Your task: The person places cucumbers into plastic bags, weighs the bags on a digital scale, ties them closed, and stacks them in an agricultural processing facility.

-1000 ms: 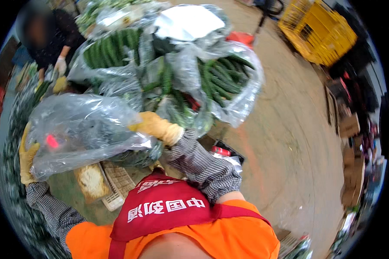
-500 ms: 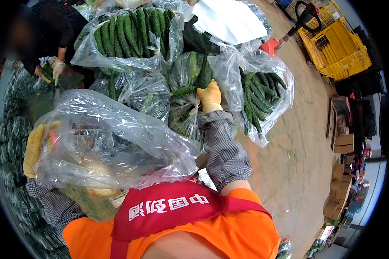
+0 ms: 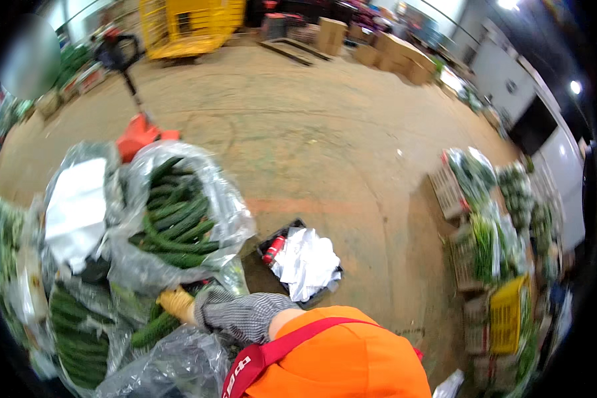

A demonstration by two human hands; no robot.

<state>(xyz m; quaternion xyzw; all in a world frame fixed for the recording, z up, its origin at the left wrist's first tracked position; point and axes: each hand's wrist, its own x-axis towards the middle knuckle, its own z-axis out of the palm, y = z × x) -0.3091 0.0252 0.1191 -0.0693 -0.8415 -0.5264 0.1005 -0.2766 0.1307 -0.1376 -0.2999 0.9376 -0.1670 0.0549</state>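
My right hand (image 3: 176,304), in a yellow glove with a checked sleeve, reaches left over bagged cucumbers. Its fingers look curled, but blur and the angle hide what is in them. Against its lower side lies a thick green cucumber (image 3: 154,330). Beyond the hand, an open clear bag (image 3: 229,192) holds several long cucumbers (image 3: 174,222). More cucumbers (image 3: 79,345) lie in rows at the lower left under clear plastic. A crumpled clear plastic bag (image 3: 169,365) sits below my hand at the lower edge. My left hand is out of sight.
A black crate (image 3: 343,273) with white plastic bags (image 3: 306,262) and a red cylinder (image 3: 274,251) stands on the floor. A red pallet jack (image 3: 139,136) is behind the cucumber bags, a yellow cage cart (image 3: 192,30) farther back. Vegetable crates (image 3: 448,192) line the right; cardboard boxes (image 3: 404,58) stand far off.
My view has swung to the right, across the floor. My left hand, which was at the large clear bag, and the co-worker have left the picture. My right hand remains among the cucumbers.
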